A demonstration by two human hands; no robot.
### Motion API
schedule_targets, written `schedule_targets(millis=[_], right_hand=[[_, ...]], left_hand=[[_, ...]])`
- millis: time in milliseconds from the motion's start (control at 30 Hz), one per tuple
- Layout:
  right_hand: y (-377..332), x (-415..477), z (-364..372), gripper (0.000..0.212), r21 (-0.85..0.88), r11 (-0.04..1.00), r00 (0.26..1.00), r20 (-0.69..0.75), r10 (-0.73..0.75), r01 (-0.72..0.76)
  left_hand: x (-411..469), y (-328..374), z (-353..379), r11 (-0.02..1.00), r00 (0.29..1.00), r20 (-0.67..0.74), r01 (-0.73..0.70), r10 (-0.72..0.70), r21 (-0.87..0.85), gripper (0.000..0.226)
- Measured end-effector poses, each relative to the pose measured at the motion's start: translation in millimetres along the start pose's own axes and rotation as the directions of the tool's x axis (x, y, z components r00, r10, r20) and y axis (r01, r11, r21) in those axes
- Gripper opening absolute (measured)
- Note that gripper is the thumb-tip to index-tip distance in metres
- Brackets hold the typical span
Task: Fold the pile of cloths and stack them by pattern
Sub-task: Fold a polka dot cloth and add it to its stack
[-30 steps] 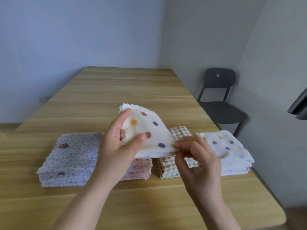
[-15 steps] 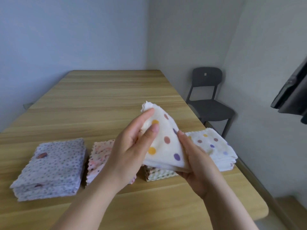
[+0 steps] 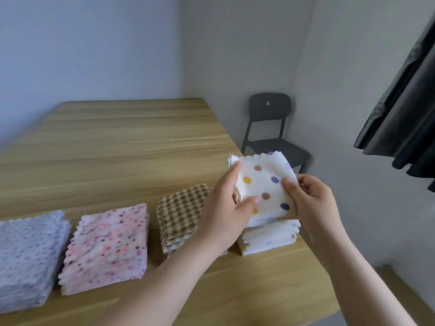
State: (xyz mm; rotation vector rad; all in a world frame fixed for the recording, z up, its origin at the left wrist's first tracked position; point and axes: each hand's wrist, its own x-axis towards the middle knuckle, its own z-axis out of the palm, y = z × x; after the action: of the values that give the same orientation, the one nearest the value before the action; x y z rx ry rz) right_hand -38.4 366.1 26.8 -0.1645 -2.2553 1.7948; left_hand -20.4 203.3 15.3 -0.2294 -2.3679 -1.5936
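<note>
Polka-dot cloth [image 3: 264, 188], pinched by both hands, above stack [image 3: 268, 238]

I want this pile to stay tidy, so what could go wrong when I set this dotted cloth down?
The dotted stack sits near the table's right edge, so a nudge might tip it off. The folded dotted cloth, pinched by the left hand and right hand, may spring open on release.
</note>
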Motion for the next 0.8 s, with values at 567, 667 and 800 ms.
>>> schedule_targets(millis=[567,667,800], right_hand=[[58.5,40.3,-8.7,0.014,-0.461,0.884,0.996,0.077,-0.049,0.079],[61.5,37.7,-9.5,0.019,-0.528,0.84,0.992,0.094,-0.088,0.125],[65.4,38.2,-10.8,0.023,-0.606,0.778,0.987,0.093,-0.133,0.162]], left_hand=[[16.8,-26.4,41.0,0.954,0.947,0.138,0.275,-0.29,0.117,0.081],[14.3,-29.5,44.6,0.95,0.944,0.141,0.277,-0.297,0.145,0.083],[11.5,-30.2,48.0,0.943,0.938,0.161,0.276,-0.307,0.189,0.086]])
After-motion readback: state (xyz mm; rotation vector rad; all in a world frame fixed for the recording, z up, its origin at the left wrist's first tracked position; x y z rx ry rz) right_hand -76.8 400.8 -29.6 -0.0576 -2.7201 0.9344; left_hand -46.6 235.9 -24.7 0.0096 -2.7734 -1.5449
